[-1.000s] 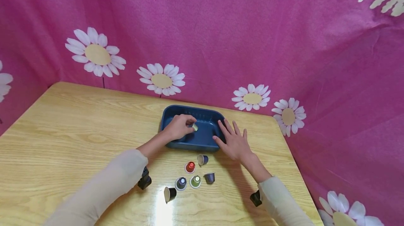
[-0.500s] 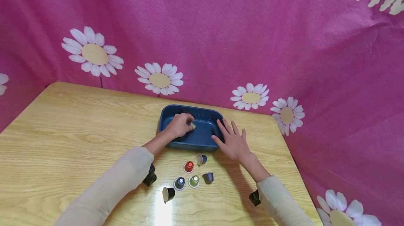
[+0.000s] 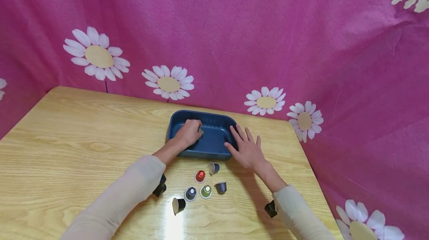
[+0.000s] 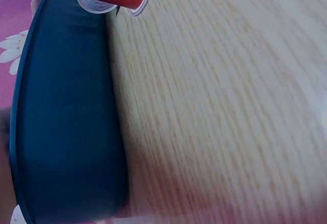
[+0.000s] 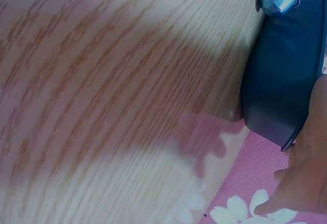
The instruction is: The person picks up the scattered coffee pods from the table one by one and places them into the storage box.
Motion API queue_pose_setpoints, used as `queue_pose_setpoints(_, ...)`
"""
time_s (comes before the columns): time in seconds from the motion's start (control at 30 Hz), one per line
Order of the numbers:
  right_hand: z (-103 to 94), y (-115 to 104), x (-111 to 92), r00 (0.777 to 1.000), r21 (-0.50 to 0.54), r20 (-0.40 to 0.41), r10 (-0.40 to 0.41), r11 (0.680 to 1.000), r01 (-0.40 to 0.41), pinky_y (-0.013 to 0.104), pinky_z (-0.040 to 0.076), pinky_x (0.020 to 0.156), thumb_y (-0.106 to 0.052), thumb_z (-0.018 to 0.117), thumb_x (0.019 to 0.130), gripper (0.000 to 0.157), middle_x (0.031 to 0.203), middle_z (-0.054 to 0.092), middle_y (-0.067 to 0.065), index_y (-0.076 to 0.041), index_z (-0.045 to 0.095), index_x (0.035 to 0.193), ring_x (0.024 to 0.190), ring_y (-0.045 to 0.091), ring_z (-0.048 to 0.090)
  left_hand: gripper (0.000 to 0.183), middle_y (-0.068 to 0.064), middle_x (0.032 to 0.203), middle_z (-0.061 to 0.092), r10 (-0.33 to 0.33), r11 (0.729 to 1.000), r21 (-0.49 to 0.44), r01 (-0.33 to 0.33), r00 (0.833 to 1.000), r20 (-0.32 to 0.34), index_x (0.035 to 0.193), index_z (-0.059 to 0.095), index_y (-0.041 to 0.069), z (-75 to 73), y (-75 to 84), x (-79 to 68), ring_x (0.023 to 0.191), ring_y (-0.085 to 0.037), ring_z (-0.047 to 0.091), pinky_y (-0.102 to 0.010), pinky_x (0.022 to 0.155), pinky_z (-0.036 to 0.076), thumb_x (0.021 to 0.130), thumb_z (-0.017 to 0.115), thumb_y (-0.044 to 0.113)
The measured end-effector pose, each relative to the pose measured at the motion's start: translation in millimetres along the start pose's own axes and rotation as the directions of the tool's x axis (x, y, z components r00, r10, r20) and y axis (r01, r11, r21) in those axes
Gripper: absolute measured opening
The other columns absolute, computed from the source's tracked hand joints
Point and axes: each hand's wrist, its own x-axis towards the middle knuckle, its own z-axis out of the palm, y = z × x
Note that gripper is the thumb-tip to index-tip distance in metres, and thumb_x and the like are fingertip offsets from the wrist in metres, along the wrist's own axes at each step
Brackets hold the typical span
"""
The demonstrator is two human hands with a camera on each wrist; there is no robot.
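Observation:
Inside the dark blue tray (image 3: 204, 155), toward its left end, my left hand (image 3: 189, 133) pinches a small pale coffee capsule (image 3: 201, 132), mostly hidden by the fingers. At the tray's right end my right hand (image 3: 248, 153) rests on the rim with its fingers spread. On the table in front of the tray are a red capsule (image 3: 200, 175), a blue one (image 3: 215, 168) on its side, a dark purple one (image 3: 221, 187), a green one (image 3: 206, 191), a dark grey-blue one (image 3: 191, 193) and a black one (image 3: 180, 205) lying tipped over.
The wooden table (image 3: 83, 139) extends far to the left of the tray. Behind it hangs a pink cloth (image 3: 214, 38) with white daisies. The left wrist view shows the tray's outer wall (image 4: 66, 106) close by.
My left hand has shifted slightly left and lower into the tray with the pale capsule, which shows less now. My right hand stays at the rim.

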Motion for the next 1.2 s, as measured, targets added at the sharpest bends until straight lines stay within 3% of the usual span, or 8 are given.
queue_pose_setpoints(0.1,0.3,-0.1,0.3,1.0,-0.005,-0.001,0.0,1.0,0.0,0.075,0.006,0.107,-0.062,0.04,0.1,0.074,0.164,0.019,0.007,-0.022,0.024,0.16,0.149,0.038,0.011,0.022,-0.016,0.103,0.069,-0.02,0.999,0.034,0.021,0.999,-0.025,0.116,0.068,-0.004,0.6,-0.2,0.4,0.081,-0.021,0.064,-0.037,0.074,0.054,0.095,0.064,0.003)
queue_pose_setpoints(0.3,1.4,0.1,0.7,1.0,-0.006,0.001,0.005,1.0,-0.005,0.075,0.006,0.107,-0.062,0.04,0.1,0.074,0.165,0.019,0.007,-0.022,0.024,0.16,0.149,0.038,0.011,0.004,-0.011,0.081,0.061,-0.063,0.996,0.058,0.065,0.997,-0.049,0.093,0.066,-0.001,0.4,0.8,-0.1,0.064,-0.02,0.048,-0.034,0.061,0.043,0.094,0.063,0.002)
queue_pose_setpoints(0.57,0.8,0.2,0.6,1.0,-0.003,-0.003,0.003,1.0,-0.003,0.075,0.006,0.107,-0.062,0.04,0.1,0.074,0.165,0.019,0.007,-0.022,0.024,0.16,0.149,0.039,0.012,0.008,-0.009,0.072,0.055,-0.052,0.996,0.073,0.058,0.996,-0.078,0.085,0.062,0.001,-1.1,1.7,-1.4,0.062,-0.019,0.043,-0.035,0.06,0.041,0.093,0.061,-0.001)
queue_pose_setpoints(0.7,0.9,0.2,0.3,1.0,-0.009,-0.001,0.002,1.0,-0.002,0.075,0.007,0.107,-0.062,0.039,0.1,0.074,0.165,0.019,0.007,-0.022,0.024,0.16,0.149,0.038,0.012,0.007,-0.014,0.088,0.065,-0.035,0.997,0.062,0.041,0.994,-0.106,0.097,0.067,-0.002,-3.1,3.3,-4.4,0.07,-0.023,0.057,-0.036,0.066,0.049,0.093,0.062,0.0)
queue_pose_setpoints(0.87,1.3,-1.2,0.0,1.0,-0.01,0.006,0.005,1.0,-0.005,0.075,0.008,0.107,-0.061,0.04,0.1,0.074,0.165,0.019,0.007,-0.022,0.023,0.16,0.149,0.038,0.011,0.035,-0.02,0.117,0.067,-0.016,1.0,0.009,0.017,0.991,-0.133,0.127,0.064,-0.005,-13.2,7.6,-12.1,0.09,-0.029,0.069,-0.043,0.081,0.056,0.094,0.068,0.006)
queue_pose_setpoints(1.03,1.8,-1.7,0.6,1.0,-0.009,0.002,-0.001,1.0,0.001,0.075,0.008,0.107,-0.061,0.039,0.1,0.074,0.164,0.019,0.008,-0.021,0.024,0.16,0.149,0.038,0.011,0.038,-0.018,0.123,0.066,0.046,0.994,-0.097,-0.058,0.991,-0.127,0.13,0.063,-0.002,-28.4,13.5,-25.9,0.085,-0.025,0.07,-0.041,0.079,0.056,0.094,0.069,0.01)
queue_pose_setpoints(1.2,0.9,-1.5,1.0,1.0,-0.002,0.006,0.001,1.0,-0.001,0.075,0.007,0.107,-0.061,0.039,0.1,0.074,0.164,0.019,0.008,-0.02,0.023,0.16,0.149,0.039,0.011,0.041,-0.015,0.125,0.065,0.139,0.968,-0.197,-0.157,0.985,-0.105,0.13,0.063,0.001,-39.3,18.3,-46.7,0.11,-0.029,0.065,-0.04,0.088,0.054,0.093,0.073,0.014)
